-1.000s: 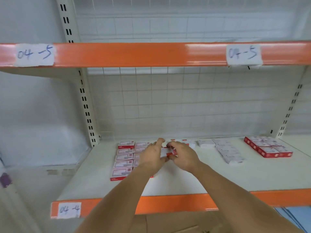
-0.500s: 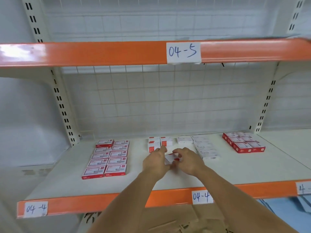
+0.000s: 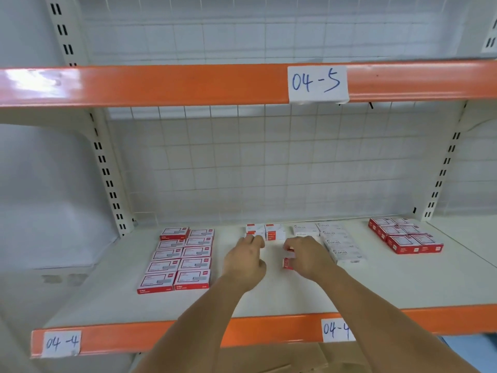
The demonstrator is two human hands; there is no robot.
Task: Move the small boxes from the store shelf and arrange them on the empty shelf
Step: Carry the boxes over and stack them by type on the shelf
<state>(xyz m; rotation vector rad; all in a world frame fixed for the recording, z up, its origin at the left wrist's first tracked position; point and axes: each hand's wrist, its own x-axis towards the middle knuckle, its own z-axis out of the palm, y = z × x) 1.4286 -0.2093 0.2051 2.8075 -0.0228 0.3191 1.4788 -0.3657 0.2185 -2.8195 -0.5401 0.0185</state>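
On the 04-4 shelf (image 3: 269, 297) small red-and-white boxes lie in groups. My left hand (image 3: 246, 258) reaches to the back, its curled fingertips on a small box (image 3: 254, 234) in the middle group (image 3: 274, 231). To the right of it, my right hand (image 3: 306, 255) grips a small stack of red-and-white boxes (image 3: 288, 258) just above the shelf surface. The two hands are apart. My fingers hide part of both the held box and the stack.
A two-column block of red boxes (image 3: 178, 261) lies at the left. White staple boxes (image 3: 338, 243) run behind my right hand. Another red block (image 3: 403, 238) sits far right. The 04-5 shelf edge (image 3: 161, 84) hangs overhead. A cardboard carton (image 3: 269, 359) sits below.
The view shifted right along the shelf. My hands, earlier together on one stack of boxes, have separated. The left hand moved back to the middle group while the right kept the stack.
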